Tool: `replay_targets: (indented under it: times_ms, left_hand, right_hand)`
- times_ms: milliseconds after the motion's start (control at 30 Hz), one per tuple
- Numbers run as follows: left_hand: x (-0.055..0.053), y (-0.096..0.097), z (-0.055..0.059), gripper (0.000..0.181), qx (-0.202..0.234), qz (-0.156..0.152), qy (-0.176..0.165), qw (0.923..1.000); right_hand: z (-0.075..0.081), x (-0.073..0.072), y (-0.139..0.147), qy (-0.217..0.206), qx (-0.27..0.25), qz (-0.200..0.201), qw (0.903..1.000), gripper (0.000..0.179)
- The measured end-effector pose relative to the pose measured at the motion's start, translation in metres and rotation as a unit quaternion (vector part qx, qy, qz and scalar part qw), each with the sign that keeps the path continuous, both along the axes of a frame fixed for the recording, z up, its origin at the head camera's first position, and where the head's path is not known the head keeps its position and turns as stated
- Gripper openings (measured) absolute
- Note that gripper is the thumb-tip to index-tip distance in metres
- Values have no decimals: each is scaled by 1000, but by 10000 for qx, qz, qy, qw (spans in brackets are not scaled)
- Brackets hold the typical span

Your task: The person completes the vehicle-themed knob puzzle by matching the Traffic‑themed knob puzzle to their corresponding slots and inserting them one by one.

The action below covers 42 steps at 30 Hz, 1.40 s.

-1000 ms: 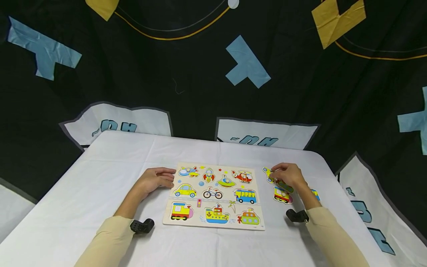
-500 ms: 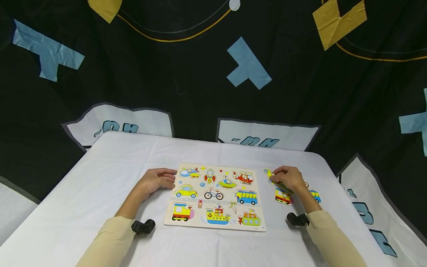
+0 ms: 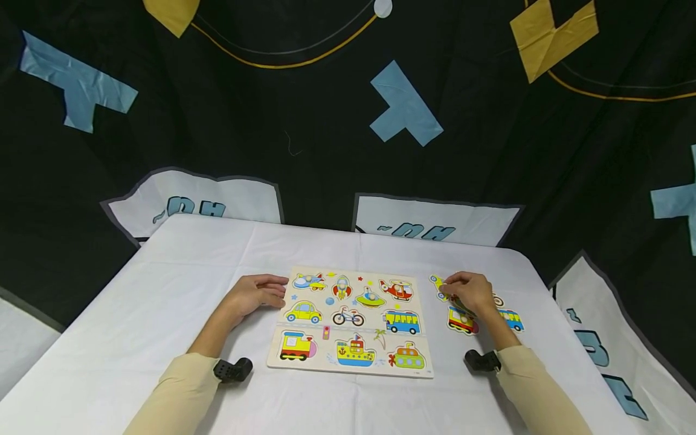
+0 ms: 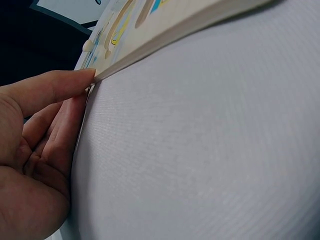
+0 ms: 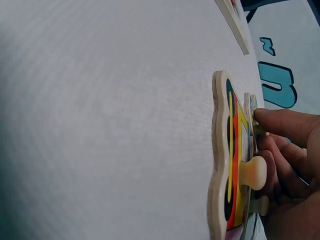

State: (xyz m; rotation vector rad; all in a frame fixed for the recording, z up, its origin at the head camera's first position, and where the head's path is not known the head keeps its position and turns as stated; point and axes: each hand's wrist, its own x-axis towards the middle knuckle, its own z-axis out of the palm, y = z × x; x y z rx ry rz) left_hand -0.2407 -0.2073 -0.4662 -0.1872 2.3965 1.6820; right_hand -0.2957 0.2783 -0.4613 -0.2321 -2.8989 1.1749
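Note:
A wooden puzzle board [image 3: 350, 323] printed with vehicles lies flat on the table. At its left edge rests my left hand [image 3: 255, 296], fingers extended; in the left wrist view the thumb tip touches the board's corner [image 4: 102, 72]. My right hand [image 3: 470, 291] is over the loose pieces right of the board. Its fingertips pinch a yellow car puzzle piece [image 3: 437, 284], partly covered by the fingers. A red and yellow train piece [image 3: 461, 320] lies just below that hand, its round knob [image 5: 254, 173] plain in the right wrist view.
Beyond the right wrist lie a blue and yellow bus piece [image 3: 512, 320] and a partly hidden bicycle piece [image 3: 498, 300]. A white cloth [image 3: 163, 314] covers the table. A black curtain [image 3: 315, 133] hangs behind its far edge.
My right hand has shifted slightly and stays at the yellow car piece. The left hand keeps its place at the board's edge. The whole head view has moved a little.

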Motion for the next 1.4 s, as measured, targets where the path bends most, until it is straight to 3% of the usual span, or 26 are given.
replay_targets:
  times_ms: [433, 833, 1100, 1400]
  left_hand:
    - [-1, 1, 0, 59, -175, 22, 48, 9998]
    - [0, 1, 1, 59, -66, 1, 29, 10000]
    - [2, 0, 2, 59, 5, -47, 84, 10000]
    - [2, 1, 2, 59, -9, -18, 58, 10000]
  right_hand:
    - [7, -1, -6, 85, 79, -130, 9998, 28]
    - [27, 0, -31, 40, 57, 470, 9989, 27]
    - [32, 4, -61, 226, -70, 971, 9950, 19]
    - [37, 10, -96, 289, -195, 1192, 9923, 13]
